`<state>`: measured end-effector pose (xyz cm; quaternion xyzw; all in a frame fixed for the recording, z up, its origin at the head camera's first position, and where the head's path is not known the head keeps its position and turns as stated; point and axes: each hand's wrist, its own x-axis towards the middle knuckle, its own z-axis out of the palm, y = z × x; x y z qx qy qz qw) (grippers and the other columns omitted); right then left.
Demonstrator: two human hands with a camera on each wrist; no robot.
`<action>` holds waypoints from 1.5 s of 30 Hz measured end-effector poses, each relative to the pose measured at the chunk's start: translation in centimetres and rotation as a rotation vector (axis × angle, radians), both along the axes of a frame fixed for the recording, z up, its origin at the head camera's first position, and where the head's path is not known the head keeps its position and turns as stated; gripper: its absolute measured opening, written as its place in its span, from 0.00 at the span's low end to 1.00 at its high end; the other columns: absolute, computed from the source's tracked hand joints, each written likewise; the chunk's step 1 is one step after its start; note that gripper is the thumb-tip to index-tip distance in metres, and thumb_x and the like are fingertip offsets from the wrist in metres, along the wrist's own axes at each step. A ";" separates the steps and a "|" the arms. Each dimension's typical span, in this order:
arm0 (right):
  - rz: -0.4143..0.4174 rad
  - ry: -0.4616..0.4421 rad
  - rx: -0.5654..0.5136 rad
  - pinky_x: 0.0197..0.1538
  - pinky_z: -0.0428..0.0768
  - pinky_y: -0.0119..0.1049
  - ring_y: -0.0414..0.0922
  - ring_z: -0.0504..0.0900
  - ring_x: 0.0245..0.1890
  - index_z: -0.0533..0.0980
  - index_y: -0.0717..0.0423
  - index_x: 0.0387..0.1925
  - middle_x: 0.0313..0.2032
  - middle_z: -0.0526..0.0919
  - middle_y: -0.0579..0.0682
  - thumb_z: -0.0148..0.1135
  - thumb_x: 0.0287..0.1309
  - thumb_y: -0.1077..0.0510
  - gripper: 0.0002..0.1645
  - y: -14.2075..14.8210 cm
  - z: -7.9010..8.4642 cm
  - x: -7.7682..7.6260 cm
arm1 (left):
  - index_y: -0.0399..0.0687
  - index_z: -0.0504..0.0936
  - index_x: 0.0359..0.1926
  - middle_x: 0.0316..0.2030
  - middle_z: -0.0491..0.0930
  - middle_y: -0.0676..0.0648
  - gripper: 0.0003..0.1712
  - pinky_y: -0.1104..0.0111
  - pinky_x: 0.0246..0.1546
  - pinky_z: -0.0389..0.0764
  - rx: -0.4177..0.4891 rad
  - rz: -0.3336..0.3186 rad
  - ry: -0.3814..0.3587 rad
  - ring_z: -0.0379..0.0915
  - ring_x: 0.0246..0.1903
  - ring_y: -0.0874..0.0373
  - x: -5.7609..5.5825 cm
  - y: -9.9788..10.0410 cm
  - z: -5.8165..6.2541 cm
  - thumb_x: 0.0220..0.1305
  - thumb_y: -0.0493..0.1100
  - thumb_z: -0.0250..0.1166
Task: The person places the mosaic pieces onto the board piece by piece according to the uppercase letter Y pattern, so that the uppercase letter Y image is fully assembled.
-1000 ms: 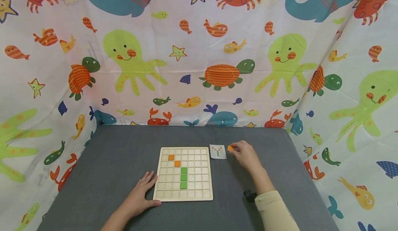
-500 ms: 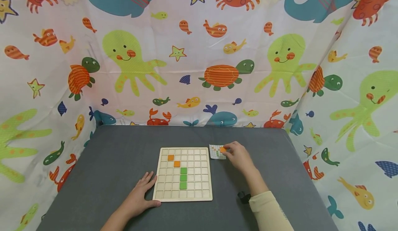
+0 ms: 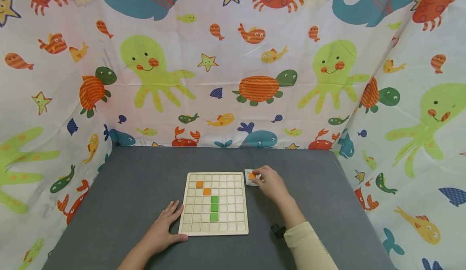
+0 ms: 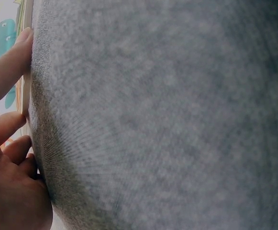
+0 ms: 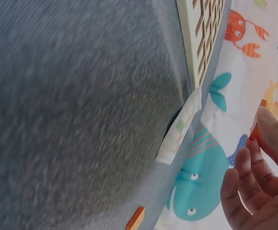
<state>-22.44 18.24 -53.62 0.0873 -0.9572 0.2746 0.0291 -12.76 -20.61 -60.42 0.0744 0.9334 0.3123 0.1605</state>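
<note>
A square wooden grid board [image 3: 187, 205] lies on the grey table. Two orange tiles [image 3: 200, 184] sit diagonally in its upper left cells, and a column of green tiles [image 3: 214, 207] fills cells near the middle. My left hand [image 3: 162, 229] rests at the lower left corner, fingers along the left side and thumb at the near edge. Between thumb and fingertips my right hand [image 3: 271, 184] pinches an orange tile [image 5: 259, 120], raised above the small pattern card [image 3: 248, 172]. The fingers hide part of that card in the head view.
Another orange tile [image 5: 135, 219] lies on the table in the right wrist view. The dark grey table [image 3: 145, 173] is walled by a curtain [image 3: 233, 80] printed with sea animals. A black strap piece [image 3: 278, 231] hangs by the right sleeve.
The right hand has moved left with the orange tile, from beside the pattern card to over it. The left hand and the tiles on the board have stayed in place.
</note>
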 end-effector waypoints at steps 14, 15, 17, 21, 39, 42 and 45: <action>0.067 -0.011 0.026 0.37 0.79 0.37 0.43 0.80 0.38 0.85 0.49 0.50 0.47 0.83 0.48 0.72 0.61 0.51 0.16 -2.8 -0.2 -0.2 | 0.51 0.63 0.77 0.79 0.52 0.43 0.65 0.40 0.75 0.49 -0.010 0.001 -0.011 0.37 0.80 0.41 -0.2 0.0 0.0 0.40 0.70 0.78; 0.072 -0.012 0.028 0.37 0.79 0.37 0.43 0.80 0.38 0.85 0.49 0.50 0.47 0.83 0.48 0.72 0.61 0.51 0.16 -2.9 -0.2 -0.1 | 0.52 0.63 0.77 0.79 0.52 0.43 0.66 0.40 0.75 0.49 -0.012 0.003 -0.013 0.37 0.80 0.41 -0.2 0.0 -0.1 0.39 0.70 0.78; 0.083 -0.020 0.033 0.36 0.78 0.37 0.42 0.79 0.37 0.85 0.49 0.50 0.46 0.83 0.48 0.72 0.61 0.51 0.16 -3.2 -0.3 0.0 | 0.52 0.63 0.77 0.79 0.52 0.44 0.66 0.39 0.75 0.49 -0.015 0.005 -0.018 0.37 0.80 0.41 -0.3 0.0 -0.2 0.39 0.70 0.78; 0.115 -0.016 0.031 0.36 0.78 0.37 0.41 0.78 0.36 0.85 0.50 0.49 0.44 0.83 0.49 0.72 0.61 0.52 0.16 -3.8 -0.5 0.1 | 0.52 0.63 0.77 0.79 0.52 0.44 0.66 0.38 0.74 0.50 -0.017 0.007 -0.022 0.37 0.80 0.41 -0.4 0.0 -0.3 0.38 0.70 0.79; 0.221 -0.025 -0.012 0.38 0.82 0.38 0.46 0.82 0.38 0.85 0.53 0.48 0.44 0.83 0.50 0.71 0.62 0.54 0.15 -6.7 -1.4 0.2 | 0.51 0.63 0.77 0.79 0.51 0.44 0.65 0.40 0.75 0.48 -0.010 -0.006 0.006 0.38 0.80 0.42 -0.1 -0.1 -0.1 0.40 0.68 0.79; 0.223 -0.045 -0.015 0.39 0.82 0.38 0.46 0.83 0.39 0.85 0.53 0.49 0.45 0.82 0.49 0.71 0.62 0.55 0.14 -7.1 -1.5 0.2 | 0.51 0.63 0.77 0.79 0.52 0.43 0.65 0.40 0.75 0.49 -0.008 -0.005 0.008 0.38 0.80 0.42 -0.1 -0.1 -0.1 0.40 0.69 0.79; 0.230 -0.057 0.006 0.40 0.82 0.37 0.44 0.82 0.39 0.85 0.51 0.48 0.45 0.82 0.48 0.71 0.62 0.54 0.14 -7.5 -1.7 0.0 | 0.51 0.63 0.77 0.79 0.52 0.43 0.65 0.39 0.74 0.49 -0.007 -0.003 0.006 0.38 0.80 0.41 -0.1 -0.1 -0.1 0.40 0.69 0.79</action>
